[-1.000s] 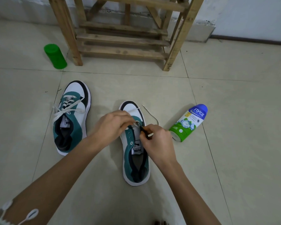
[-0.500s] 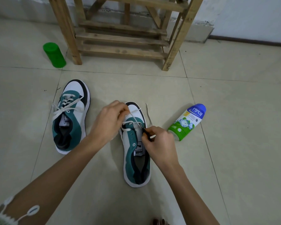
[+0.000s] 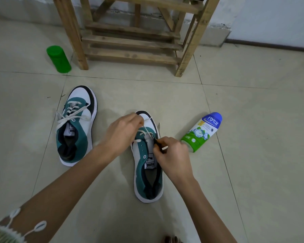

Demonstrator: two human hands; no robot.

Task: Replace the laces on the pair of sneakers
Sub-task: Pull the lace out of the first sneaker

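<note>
Two teal, white and black sneakers stand on the tiled floor. The left sneaker [image 3: 75, 127] is laced with a white lace, its ends loose. The right sneaker [image 3: 148, 172] has a white lace [image 3: 142, 133] threaded only through its front eyelets. My left hand [image 3: 123, 130] pinches this lace above the toe and holds it taut. At the right row of eyelets, my right hand [image 3: 170, 153] grips a thin dark tool, and a white lace end shows between its fingers.
A green and blue nycil bottle [image 3: 202, 132] lies on the floor right of the right sneaker. A green cylinder [image 3: 58, 59] stands at the back left, beside a wooden rack [image 3: 133, 34] against the wall.
My left hand has drawn the lace up and forward from the eyelets toward the toe. My right hand stays at the right eyelets with the dark tool.
</note>
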